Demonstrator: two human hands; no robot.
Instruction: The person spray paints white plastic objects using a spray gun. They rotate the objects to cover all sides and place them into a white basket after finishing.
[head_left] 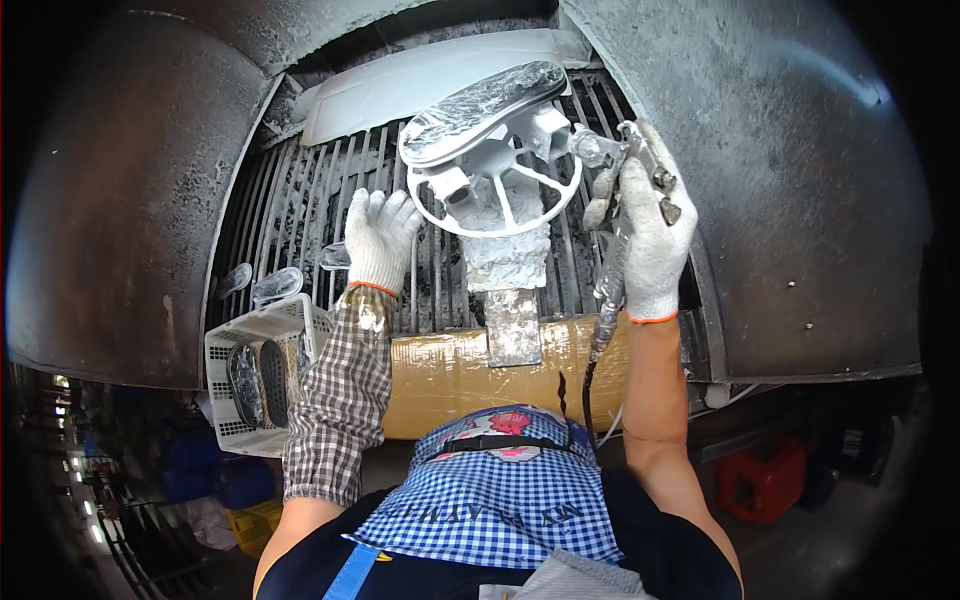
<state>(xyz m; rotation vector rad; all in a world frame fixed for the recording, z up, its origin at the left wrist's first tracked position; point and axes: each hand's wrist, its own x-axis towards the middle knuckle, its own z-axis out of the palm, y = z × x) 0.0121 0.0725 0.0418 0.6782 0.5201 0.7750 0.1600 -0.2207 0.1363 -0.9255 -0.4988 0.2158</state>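
Observation:
My right hand (pixel 655 240), in a white knit glove, is closed round a spray gun (pixel 598 150) caked in pale paint, its nozzle toward the wheel. A hose hangs from the gun. My left hand (pixel 384 238), gloved too, is raised with fingers apart and nothing in it, left of the wheel. The white spoked wheel (pixel 505 200) stands on a paint-crusted post (pixel 508 265). Above it, tilted on white supports, rests a shoe sole (pixel 485 112) with a pale rim and a dark face under shiny film. Neither hand touches the sole.
A white crate (pixel 228 345) with several dark soles stands at the left; more soles (pixel 277 286) lie on the slatted grate (pixel 300 190) behind it. Metal booth walls (pixel 120 200) rise on both sides. A tape-wrapped brown beam (pixel 440 380) runs along the front. A red container (pixel 762 478) is lower right.

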